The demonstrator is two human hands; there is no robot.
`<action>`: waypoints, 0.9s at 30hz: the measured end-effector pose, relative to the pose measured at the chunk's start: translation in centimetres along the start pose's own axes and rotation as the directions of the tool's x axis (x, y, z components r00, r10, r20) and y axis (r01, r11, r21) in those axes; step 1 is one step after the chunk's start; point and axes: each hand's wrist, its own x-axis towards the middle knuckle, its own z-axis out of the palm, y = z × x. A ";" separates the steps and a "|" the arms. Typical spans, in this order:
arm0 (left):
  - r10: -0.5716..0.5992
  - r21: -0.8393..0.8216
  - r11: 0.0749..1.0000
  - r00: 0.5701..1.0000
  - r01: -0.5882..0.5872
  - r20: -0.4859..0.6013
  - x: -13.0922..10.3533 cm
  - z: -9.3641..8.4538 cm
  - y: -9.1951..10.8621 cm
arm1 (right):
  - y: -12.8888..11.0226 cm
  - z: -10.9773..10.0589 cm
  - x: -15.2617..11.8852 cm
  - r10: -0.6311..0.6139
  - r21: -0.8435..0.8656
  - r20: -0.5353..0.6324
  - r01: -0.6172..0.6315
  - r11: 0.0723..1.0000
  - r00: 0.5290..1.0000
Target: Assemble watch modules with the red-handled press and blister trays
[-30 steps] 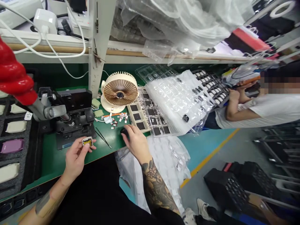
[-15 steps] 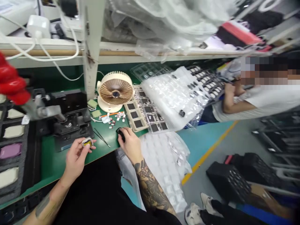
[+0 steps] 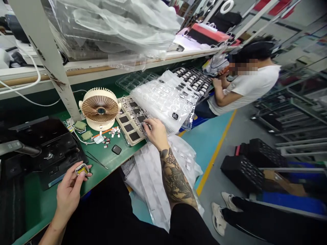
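In my left hand (image 3: pixel 68 192), the thumb and fingers grip a small open smartwatch case (image 3: pixel 82 169) with a silvery rim and a yellow patch inside. My right hand (image 3: pixel 156 132) reaches over the clear plastic tray (image 3: pixel 135 111) with dark square pieces; its fingers are bent together at a dark spot, and what they hold is partly hidden. A black rounded-square watch piece (image 3: pixel 117 149) lies on the green bench (image 3: pixel 102 154) between my hands. Tweezers (image 3: pixel 97 160) lie near my left hand. Beside the tray stands a beige frame (image 3: pixel 130 128) with dark squares in it.
A cream fan (image 3: pixel 100 109) stands behind small loose parts (image 3: pixel 112 132). At left is a black fixture (image 3: pixel 48 149). Bubble-like plastic sheets (image 3: pixel 163 98) cover the bench at right. A co-worker (image 3: pixel 245 81) sits farther along. A shelf post (image 3: pixel 48 54) rises at left.
My right hand has let go of the black watch piece on the bench and moved right to the clear tray. The view has swung right. My left hand still holds the open case.
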 end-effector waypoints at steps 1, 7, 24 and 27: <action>0.002 0.009 1.000 1.000 -0.002 -0.004 0.0 0.0 -0.1 | -0.4 0.4 1.1 -0.055 0.015 0.025 0.055 0.998 0.998; 0.005 0.032 0.999 1.000 -0.004 -0.023 0.1 0.2 0.0 | -3.6 4.0 10.4 -0.252 0.025 0.289 0.256 0.966 0.923; -0.009 -0.105 0.994 1.000 0.010 0.007 0.0 0.0 -0.4 | -5.2 2.9 9.3 -0.135 0.199 0.093 0.114 0.973 0.987; 0.040 0.023 0.999 0.999 -0.040 0.008 0.0 -0.3 -0.1 | -6.7 2.7 3.9 -0.137 0.460 -0.114 0.174 0.871 0.984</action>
